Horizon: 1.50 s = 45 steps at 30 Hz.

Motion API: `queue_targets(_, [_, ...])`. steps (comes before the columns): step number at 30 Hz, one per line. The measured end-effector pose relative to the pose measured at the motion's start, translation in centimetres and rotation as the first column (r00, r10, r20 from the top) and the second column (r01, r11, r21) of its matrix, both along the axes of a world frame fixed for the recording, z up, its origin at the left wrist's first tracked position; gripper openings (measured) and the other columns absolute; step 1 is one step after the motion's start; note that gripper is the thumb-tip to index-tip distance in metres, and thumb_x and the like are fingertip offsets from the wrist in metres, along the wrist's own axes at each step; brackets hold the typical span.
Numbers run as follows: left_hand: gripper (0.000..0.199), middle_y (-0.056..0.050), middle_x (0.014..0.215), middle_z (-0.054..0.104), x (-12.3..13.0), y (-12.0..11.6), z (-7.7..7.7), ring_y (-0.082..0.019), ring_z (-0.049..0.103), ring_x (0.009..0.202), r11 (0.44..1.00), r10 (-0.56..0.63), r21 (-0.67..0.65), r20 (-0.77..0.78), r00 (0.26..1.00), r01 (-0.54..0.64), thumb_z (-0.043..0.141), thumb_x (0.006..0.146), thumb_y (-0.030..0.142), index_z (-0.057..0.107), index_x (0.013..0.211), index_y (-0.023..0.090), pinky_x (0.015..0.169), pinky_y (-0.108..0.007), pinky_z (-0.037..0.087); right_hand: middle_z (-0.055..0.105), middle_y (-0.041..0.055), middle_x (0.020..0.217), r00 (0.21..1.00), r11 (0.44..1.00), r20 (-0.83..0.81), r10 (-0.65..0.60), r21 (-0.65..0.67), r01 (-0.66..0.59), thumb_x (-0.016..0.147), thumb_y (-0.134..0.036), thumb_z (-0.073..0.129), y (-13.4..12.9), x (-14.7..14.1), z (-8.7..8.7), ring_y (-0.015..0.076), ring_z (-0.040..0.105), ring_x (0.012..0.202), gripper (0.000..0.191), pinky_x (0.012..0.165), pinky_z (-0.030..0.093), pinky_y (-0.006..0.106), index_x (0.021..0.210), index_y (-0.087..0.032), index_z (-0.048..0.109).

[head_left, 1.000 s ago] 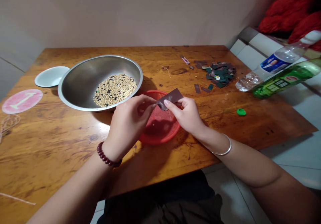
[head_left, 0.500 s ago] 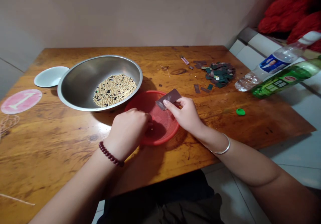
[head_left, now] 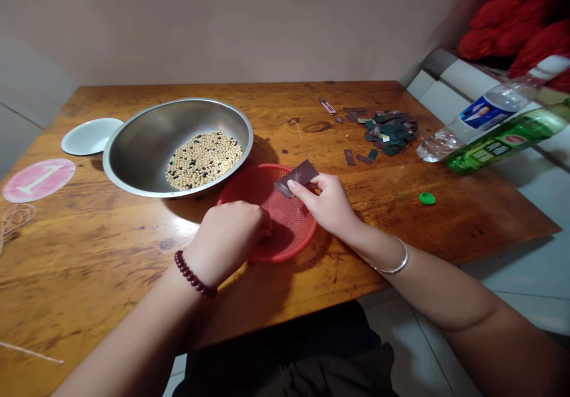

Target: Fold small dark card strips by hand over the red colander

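My right hand (head_left: 332,203) pinches a thin, dark brown rectangular piece (head_left: 303,173) between thumb and fingers, above the right side of a red plastic mesh basket (head_left: 285,248). Over the basket's left part, my left hand (head_left: 236,225) is closed with its knuckles up. Its fingertips are mostly hidden, and whatever they hold cannot be made out. Just behind the basket, a large steel bowl (head_left: 138,142) contains many pale round beads (head_left: 205,153) with darker ones mixed in.
A pile of dark flat pieces (head_left: 392,130) lies at the right back, near a small pink cutter (head_left: 328,107). Two bottles (head_left: 507,139) and a green cap (head_left: 427,198) are at right. A white dish (head_left: 89,136), pink disc (head_left: 39,180) and string (head_left: 15,222) lie left.
The basket has shifted slightly toward me and to the left. My left hand is a little lower, and a pale speck near its fingertips no longer shows. The brown piece has moved slightly left.
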<state>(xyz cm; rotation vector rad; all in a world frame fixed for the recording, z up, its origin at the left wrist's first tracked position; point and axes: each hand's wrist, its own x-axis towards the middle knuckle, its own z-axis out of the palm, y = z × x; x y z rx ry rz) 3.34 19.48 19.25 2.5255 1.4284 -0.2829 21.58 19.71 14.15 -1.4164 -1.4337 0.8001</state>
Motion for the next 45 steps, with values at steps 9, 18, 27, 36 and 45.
queue_targets(9, [0.017, -0.008, 0.067, 0.067, 0.1, -0.5, -0.6, -0.02, 0.059, 0.059, 0.996, -0.079, -0.029, 0.04, 0.996, 0.08, 0.058, 0.078, 0.021, 0.07, 0.066, 0.021, 0.056, -0.028, 0.036, 0.076, 0.008, 0.081, 0.997, 0.998, -0.052, 0.063, -0.021, -0.064, 0.08, -0.038, 0.066, -0.1, -0.1, -0.2, 0.0202, 0.069, 0.073, 0.023, 0.066, 0.051, 0.03, 0.079, -0.016, 0.073])
queue_targets(18, [0.015, -0.004, 0.084, 0.071, -0.7, 0.5, 0.5, -0.015, 0.062, 0.07, 0.996, 0.006, 0.073, 0.545, 0.839, -0.054, 0.057, 0.087, 0.031, 0.067, 0.085, 0.02, 0.064, -0.025, 0.042, 0.076, 0.0086, 0.084, 0.99, 0.994, -0.098, 0.105, -0.021, -0.107, 0.08, -0.039, 0.065, 0.0, -0.4, -0.4, 0.0215, 0.071, 0.078, 0.025, 0.073, 0.053, 0.032, 0.081, -0.015, 0.073])
queue_targets(27, [0.015, -0.006, 0.093, 0.069, 0.2, 0.5, -1.3, -0.016, 0.062, 0.083, 0.955, -0.1, 0.264, 0.716, 0.691, -0.135, 0.053, 0.092, 0.025, 0.066, 0.093, 0.019, 0.076, -0.028, 0.047, 0.076, 0.0093, 0.081, 0.977, 0.992, -0.171, 0.128, 0.01, -0.128, 0.081, -0.042, 0.066, -0.3, -0.5, -0.3, 0.022, 0.07, 0.075, 0.028, 0.071, 0.054, 0.033, 0.076, -0.015, 0.073])
queue_targets(36, [0.013, -0.005, 0.092, 0.068, 0.0, 0.7, -1.2, -0.016, 0.062, 0.085, 0.967, -0.039, 0.191, 0.758, 0.651, -0.165, 0.054, 0.091, 0.024, 0.066, 0.093, 0.021, 0.078, -0.029, 0.048, 0.075, 0.0085, 0.081, 0.954, 0.991, -0.27, 0.134, 0.015, -0.135, 0.079, -0.04, 0.067, -0.1, -0.8, -0.1, 0.0208, 0.069, 0.074, 0.026, 0.069, 0.053, 0.031, 0.077, -0.014, 0.073])
queue_targets(45, [0.011, -0.003, 0.085, 0.066, 0.5, 0.4, -2.2, -0.015, 0.059, 0.08, 0.914, -0.106, 0.342, 0.719, 0.687, -0.217, 0.057, 0.09, 0.025, 0.064, 0.085, 0.019, 0.073, -0.027, 0.047, 0.074, 0.0076, 0.077, 0.966, 0.99, -0.222, 0.131, 0.083, -0.115, 0.08, -0.039, 0.065, -0.4, -1.0, -0.2, 0.0203, 0.067, 0.072, 0.025, 0.07, 0.052, 0.031, 0.077, -0.015, 0.073])
